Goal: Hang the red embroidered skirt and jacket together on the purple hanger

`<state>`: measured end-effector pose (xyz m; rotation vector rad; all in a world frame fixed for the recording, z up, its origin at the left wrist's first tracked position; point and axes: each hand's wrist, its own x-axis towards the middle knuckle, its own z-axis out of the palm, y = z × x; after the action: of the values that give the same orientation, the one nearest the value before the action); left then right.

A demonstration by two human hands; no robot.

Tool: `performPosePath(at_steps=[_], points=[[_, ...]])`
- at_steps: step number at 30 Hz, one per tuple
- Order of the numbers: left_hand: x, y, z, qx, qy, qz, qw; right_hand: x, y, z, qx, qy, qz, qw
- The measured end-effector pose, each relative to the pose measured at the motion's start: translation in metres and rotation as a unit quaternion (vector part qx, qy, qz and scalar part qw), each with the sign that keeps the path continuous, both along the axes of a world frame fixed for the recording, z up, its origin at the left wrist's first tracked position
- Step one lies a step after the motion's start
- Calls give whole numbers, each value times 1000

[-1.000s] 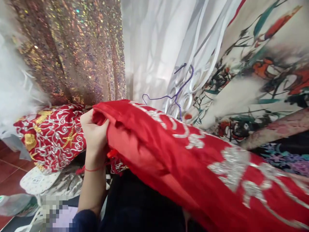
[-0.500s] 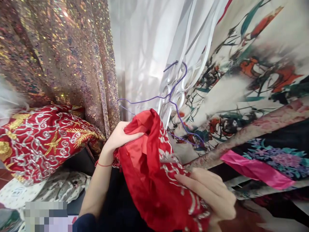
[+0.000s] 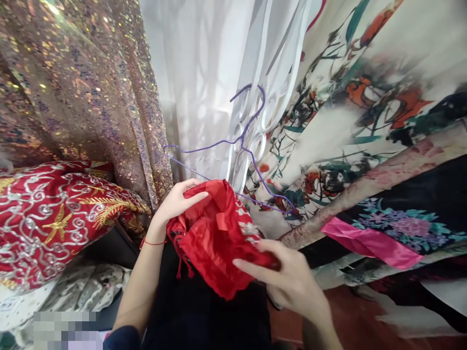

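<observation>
A bunched red satin garment with silver embroidery hangs between my two hands, its plain inner side partly turned out. Its upper left edge is pinched between the thumb and fingers of my left hand, which wears a thin red string at the wrist. My right hand grips the right side, slightly blurred, with folds of cloth between thumb and fingers. Red cord ties with tassels dangle below my left hand. Just beyond the garment is a purple wire hanger, with no cloth on it.
A red cloth with silver and gold embroidery lies at the left, below a sequined curtain. Floral fabric and a pink satin strip fill the right. White fabric hangs at the back.
My right hand has moved up and left, gathering the garment's long hanging part into a shorter bunch. More of the inner side and the cord ties now show. The view has shifted slightly right.
</observation>
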<state>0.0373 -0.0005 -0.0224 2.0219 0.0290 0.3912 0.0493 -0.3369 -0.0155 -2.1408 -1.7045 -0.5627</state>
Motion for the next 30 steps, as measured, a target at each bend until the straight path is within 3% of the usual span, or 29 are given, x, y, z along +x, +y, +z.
performPosePath(at_steps=[3, 7, 13, 17, 22, 25, 30], points=[[4, 8, -9, 21, -25, 52, 998, 14, 31, -26, -25, -55, 2, 998], [6, 24, -18, 21, -19, 56, 998, 31, 17, -35, -113, -44, -46, 992], [17, 18, -21, 43, -39, 12, 998, 27, 6, -43, -93, -37, 84, 991], [34, 6, -11, 112, -28, -26, 993, 15, 19, -47, -106, -29, 180, 978], [49, -3, -2, 222, 7, -37, 974, 19, 24, -42, -156, 73, 245, 954], [53, -7, -3, 278, 7, -10, 961, 30, 22, -39, -209, 111, 204, 950], [61, -16, -15, 350, -15, -36, 936, 50, 4, -28, -214, 75, 16, 974]])
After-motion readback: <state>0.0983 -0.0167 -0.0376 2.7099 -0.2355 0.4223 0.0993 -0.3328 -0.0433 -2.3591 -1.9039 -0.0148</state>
